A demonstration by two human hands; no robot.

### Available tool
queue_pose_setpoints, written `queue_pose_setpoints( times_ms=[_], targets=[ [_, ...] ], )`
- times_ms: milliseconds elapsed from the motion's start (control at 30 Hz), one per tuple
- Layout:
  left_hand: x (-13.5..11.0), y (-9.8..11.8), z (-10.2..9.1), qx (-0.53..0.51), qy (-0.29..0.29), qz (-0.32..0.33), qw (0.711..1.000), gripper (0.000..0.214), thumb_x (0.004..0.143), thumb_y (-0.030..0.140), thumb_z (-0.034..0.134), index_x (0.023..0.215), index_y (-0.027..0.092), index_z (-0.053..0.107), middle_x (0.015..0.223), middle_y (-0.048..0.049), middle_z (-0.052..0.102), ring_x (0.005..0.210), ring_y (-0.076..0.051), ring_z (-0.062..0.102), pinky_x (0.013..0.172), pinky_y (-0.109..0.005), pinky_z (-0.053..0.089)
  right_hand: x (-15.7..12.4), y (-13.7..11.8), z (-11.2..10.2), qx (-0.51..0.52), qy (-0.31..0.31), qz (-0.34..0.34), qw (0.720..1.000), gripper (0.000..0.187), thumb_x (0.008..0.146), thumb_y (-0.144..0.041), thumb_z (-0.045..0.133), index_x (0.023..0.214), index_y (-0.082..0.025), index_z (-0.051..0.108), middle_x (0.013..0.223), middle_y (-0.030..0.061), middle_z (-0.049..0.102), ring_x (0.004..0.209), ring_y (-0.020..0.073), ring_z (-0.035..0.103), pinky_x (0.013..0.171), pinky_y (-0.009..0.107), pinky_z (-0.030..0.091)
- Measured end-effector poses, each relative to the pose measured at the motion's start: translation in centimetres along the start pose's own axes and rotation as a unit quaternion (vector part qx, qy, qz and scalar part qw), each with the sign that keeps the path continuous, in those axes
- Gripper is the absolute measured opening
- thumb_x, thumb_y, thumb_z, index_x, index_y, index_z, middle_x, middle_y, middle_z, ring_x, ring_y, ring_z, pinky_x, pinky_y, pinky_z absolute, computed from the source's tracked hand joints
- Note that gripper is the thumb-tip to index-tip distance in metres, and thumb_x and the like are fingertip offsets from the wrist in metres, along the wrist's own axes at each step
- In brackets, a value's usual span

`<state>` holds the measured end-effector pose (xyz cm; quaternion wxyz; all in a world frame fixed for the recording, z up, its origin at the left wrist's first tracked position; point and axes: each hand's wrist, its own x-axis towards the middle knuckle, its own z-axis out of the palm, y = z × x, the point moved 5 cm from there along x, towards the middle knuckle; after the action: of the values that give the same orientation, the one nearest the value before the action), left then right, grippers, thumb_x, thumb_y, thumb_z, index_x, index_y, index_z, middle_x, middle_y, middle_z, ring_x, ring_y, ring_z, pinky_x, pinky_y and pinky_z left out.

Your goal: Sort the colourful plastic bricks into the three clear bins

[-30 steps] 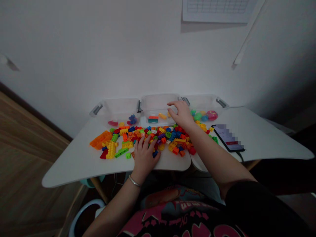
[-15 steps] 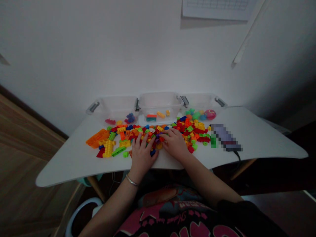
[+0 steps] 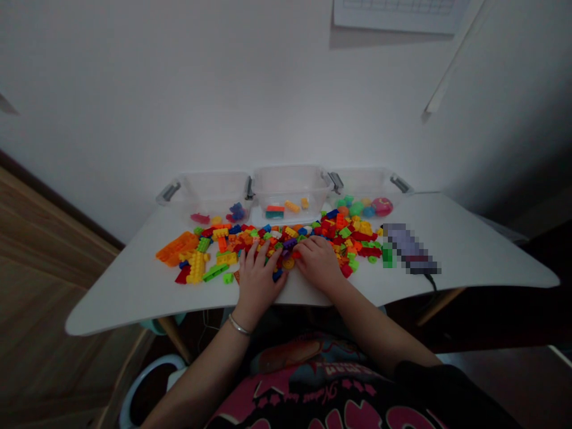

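Note:
A heap of mixed toy building bricks (image 3: 250, 235) covers the middle of the table. My left hand (image 3: 259, 275) rests on the near side of the heap, fingers spread and stretched out, with nothing gripped. Just to its right, my right hand (image 3: 319, 263) has its fingers curled in, and a small red brick (image 3: 297, 254) shows at the fingertips. Between the two hands lie a purple brick (image 3: 289, 243) and a round yellow piece (image 3: 289, 263). The tips of the right fingers are partly hidden.
Three clear bins stand along the wall: the left bin (image 3: 210, 185), the middle bin (image 3: 288, 179) and the right bin (image 3: 361, 182), each with some toys inside. A blurred-out phone-like device (image 3: 409, 247) with a cable lies right on the white table (image 3: 482, 256).
My right fingers have drawn back slightly from the purple brick and curled closer around the red brick. My left hand stays nearly still.

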<state>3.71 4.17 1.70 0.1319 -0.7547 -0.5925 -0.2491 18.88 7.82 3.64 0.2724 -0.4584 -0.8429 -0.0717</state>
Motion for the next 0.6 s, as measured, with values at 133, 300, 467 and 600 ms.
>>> queue_pose_setpoints(
  times_ms=[133,300,467,600],
  targets=[
    [0.0,0.0,0.1,-0.004,-0.002,-0.002,1.0,0.05,0.085,0.04,0.062,0.132,0.027,0.062,0.145,-0.0123,0.052,0.139,-0.038,0.038,0.114,-0.062,0.027,0.0,0.1,0.0,0.004,-0.011,0.009,1.0,0.014,0.088,-0.022,0.061,0.099,-0.021,0.071,0.1,0.0071,0.072,0.1,0.0271,0.057,0.096,0.042,0.044],
    [0.0,-0.1,0.0,-0.013,0.002,-0.004,1.0,0.048,0.085,0.04,0.062,0.131,0.026,0.062,0.145,-0.0123,0.052,0.139,-0.038,0.037,0.114,-0.062,0.027,-0.1,0.1,-0.1,-0.004,-0.008,0.015,1.0,0.019,0.087,-0.022,0.062,0.103,-0.021,0.071,0.096,0.0077,0.073,0.099,0.0278,0.059,0.094,0.043,0.045],
    [-0.1,-0.1,0.0,-0.011,0.005,-0.003,1.0,0.048,0.085,0.04,0.062,0.131,0.026,0.063,0.145,-0.0124,0.052,0.139,-0.038,0.037,0.114,-0.062,0.027,-0.2,0.2,-0.4,-0.008,-0.009,0.017,1.0,0.02,0.088,-0.024,0.062,0.104,-0.024,0.072,0.095,0.0075,0.074,0.098,0.0274,0.06,0.092,0.042,0.046],
    [-0.1,-0.1,0.0,-0.011,0.007,-0.002,1.0,0.047,0.085,0.04,0.062,0.13,0.026,0.064,0.144,-0.0125,0.053,0.139,-0.038,0.037,0.114,-0.062,0.027,-0.1,0.4,-1.0,0.005,-0.005,0.023,1.0,0.018,0.087,-0.024,0.062,0.101,-0.02,0.072,0.095,0.0075,0.074,0.096,0.0271,0.061,0.091,0.041,0.047]
  ],
)
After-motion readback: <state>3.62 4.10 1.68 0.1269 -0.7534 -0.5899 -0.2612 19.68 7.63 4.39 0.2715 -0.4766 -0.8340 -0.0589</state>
